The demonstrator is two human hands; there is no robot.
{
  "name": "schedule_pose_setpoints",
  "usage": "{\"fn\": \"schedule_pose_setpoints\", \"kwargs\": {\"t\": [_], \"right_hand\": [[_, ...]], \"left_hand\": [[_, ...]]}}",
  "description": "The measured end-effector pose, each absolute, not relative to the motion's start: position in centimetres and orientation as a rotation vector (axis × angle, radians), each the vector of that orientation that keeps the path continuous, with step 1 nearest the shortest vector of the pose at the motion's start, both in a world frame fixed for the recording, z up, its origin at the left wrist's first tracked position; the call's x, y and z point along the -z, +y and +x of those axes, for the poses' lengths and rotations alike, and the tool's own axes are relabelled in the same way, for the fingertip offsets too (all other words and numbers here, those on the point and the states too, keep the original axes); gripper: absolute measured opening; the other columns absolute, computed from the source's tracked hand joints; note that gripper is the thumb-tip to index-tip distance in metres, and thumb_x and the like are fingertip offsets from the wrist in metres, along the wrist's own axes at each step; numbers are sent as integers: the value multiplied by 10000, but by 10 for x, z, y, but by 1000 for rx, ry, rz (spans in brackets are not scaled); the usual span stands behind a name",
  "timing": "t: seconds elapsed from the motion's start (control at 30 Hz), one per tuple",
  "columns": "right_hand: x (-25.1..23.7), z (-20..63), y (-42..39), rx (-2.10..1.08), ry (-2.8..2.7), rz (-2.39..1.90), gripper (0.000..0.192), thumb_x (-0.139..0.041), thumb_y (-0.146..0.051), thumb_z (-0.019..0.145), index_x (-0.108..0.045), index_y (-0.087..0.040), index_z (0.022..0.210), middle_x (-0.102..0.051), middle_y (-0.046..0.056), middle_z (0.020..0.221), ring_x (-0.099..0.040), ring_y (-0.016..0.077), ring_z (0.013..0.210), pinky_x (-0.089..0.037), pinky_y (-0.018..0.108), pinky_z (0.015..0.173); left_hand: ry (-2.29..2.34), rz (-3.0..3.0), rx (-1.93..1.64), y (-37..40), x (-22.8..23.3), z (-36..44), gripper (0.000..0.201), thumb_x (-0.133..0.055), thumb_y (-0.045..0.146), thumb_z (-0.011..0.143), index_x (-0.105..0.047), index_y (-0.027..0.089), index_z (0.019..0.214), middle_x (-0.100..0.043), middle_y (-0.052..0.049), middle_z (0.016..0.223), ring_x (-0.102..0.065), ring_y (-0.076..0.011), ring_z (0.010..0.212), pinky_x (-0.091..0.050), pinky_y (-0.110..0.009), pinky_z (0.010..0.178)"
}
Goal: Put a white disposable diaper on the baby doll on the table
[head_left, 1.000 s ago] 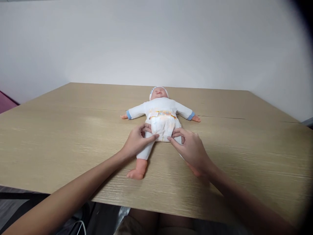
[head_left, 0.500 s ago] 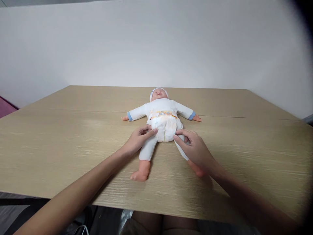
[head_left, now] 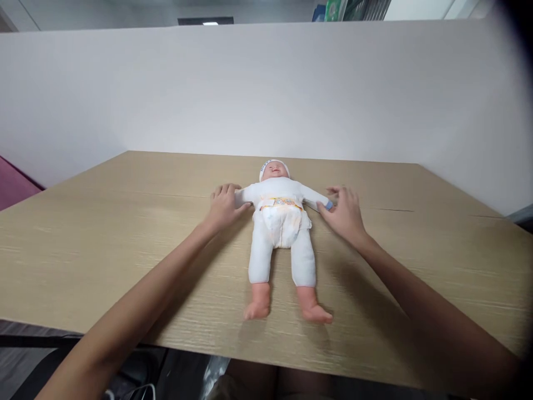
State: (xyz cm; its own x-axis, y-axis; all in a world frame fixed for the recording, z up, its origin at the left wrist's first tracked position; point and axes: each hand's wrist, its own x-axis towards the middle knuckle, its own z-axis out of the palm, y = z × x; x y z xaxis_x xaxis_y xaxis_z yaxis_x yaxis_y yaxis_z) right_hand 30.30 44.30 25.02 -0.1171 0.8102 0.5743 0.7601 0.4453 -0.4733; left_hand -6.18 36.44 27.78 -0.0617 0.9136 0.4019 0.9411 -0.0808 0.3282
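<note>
A baby doll (head_left: 261,250) lies on its back, dressed in white with a white cap (head_left: 263,168) and blue cuffs. A white diaper (head_left: 283,225) with a printed orange waistband is around its hips. The doll's legs point toward me, bare feet nearest. My left hand (head_left: 225,205) is closed around the doll's outstretched arm on the left, hiding its cuff and hand. At the other arm, my right hand (head_left: 343,214) has its fingers apart, with the thumb beside the blue cuff (head_left: 328,205). The doll's hand there is hidden.
The doll lies on a wide wooden table (head_left: 125,244) with a thin seam across it. A white partition (head_left: 266,94) rises behind the table. Something pink (head_left: 16,183) shows at the far left. My legs are below the table's front edge.
Both my hands have left the diaper and moved up and outward to the doll's arms. The doll's legs, spread before, are now straighter and closer together. The view has tilted up slightly.
</note>
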Motion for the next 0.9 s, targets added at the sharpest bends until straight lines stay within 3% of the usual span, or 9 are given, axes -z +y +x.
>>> {"fn": "schedule_pose_setpoints", "kwargs": {"t": [0.07, 0.1, 0.17, 0.27, 0.4, 0.53, 0.63, 0.77, 0.9], "right_hand": [[-250, 291, 471, -41, -2008, -1437, 721, -704, -463, 891, -573, -79, 1487, -577, 212, 1501, -486, 377, 1417, -386, 471, 1195], [-251, 283, 481, -74, -2098, -1500, 710, -705, -472, 890, -589, -82, 1472, -583, 221, 1494, -508, 385, 1395, -404, 453, 1159], [-255, 268, 491, -160, -2248, -1556, 537, -648, -470, 931, -673, -93, 1313, -674, 214, 1340, -619, 351, 1232, -441, 382, 1023], [-264, 255, 486, -211, -2255, -1590, 450, -572, -456, 980, -682, -92, 1221, -717, 208, 1228, -677, 306, 1079, -410, 318, 865], [-281, 268, 445, -291, -2250, -1568, 401, -569, -366, 967, -686, -161, 1292, -723, 136, 1307, -686, 284, 1112, -373, 286, 791], [-303, 307, 372, -503, -2249, -1355, 453, -622, -284, 901, -723, -222, 1338, -740, 61, 1310, -703, 259, 1131, -441, 276, 848], [-315, 346, 303, -628, -2295, -1185, 524, -621, -275, 914, -698, -273, 1432, -719, 48, 1365, -714, 238, 1175, -505, 292, 922], [-310, 387, 203, -724, -2417, -1097, 457, -666, -246, 924, -728, -298, 1374, -724, 46, 1329, -715, 216, 1150, -547, 311, 942], [-273, 394, 111, -740, -2589, -1084, 628, -590, -98, 827, -685, -340, 1398, -689, 20, 1366, -645, 222, 1268, -510, 369, 1080]], "left_hand": [[-2227, -2074, 605, 390, -275, -66, 768, -687, 623, 919, -535, 108, 1468, -561, -232, 1537, -416, -418, 1461, -334, -516, 1176], [-2278, -2079, 516, 400, -275, -66, 760, -692, 610, 910, -539, 106, 1459, -576, -241, 1518, -437, -427, 1449, -333, -523, 1176], [-2317, -2115, 407, 411, -278, -61, 645, -666, 557, 924, -579, 121, 1390, -658, -227, 1405, -550, -412, 1345, -356, -513, 1146], [-2317, -2110, 453, 400, -295, -51, 515, -648, 541, 933, -619, 149, 1267, -737, -184, 1234, -667, -362, 1155, -426, -434, 1000], [-2426, -2101, 692, 335, -327, -35, 553, -769, 581, 835, -580, 202, 1191, -749, -113, 1162, -689, -312, 1003, -392, -340, 739], [-2447, -2101, 885, 225, -334, 5, 509, -736, 582, 865, -473, 211, 1094, -716, -108, 1083, -676, -302, 922, -365, -346, 691], [-2408, -2315, 922, 127, -309, 45, 476, -625, 569, 951, -418, 208, 1181, -681, -124, 1047, -668, -314, 920, -425, -388, 736], [-2469, -2661, 741, -2, -254, 81, 528, -732, 410, 830, -456, 261, 1255, -654, -133, 1205, -644, -341, 1083, -512, -474, 888], [-2808, -2763, 581, -98, -209, 87, 604, -753, 308, 723, -512, 285, 1276, -647, -126, 1322, -629, -363, 1227, -510, -523, 1050]]}}
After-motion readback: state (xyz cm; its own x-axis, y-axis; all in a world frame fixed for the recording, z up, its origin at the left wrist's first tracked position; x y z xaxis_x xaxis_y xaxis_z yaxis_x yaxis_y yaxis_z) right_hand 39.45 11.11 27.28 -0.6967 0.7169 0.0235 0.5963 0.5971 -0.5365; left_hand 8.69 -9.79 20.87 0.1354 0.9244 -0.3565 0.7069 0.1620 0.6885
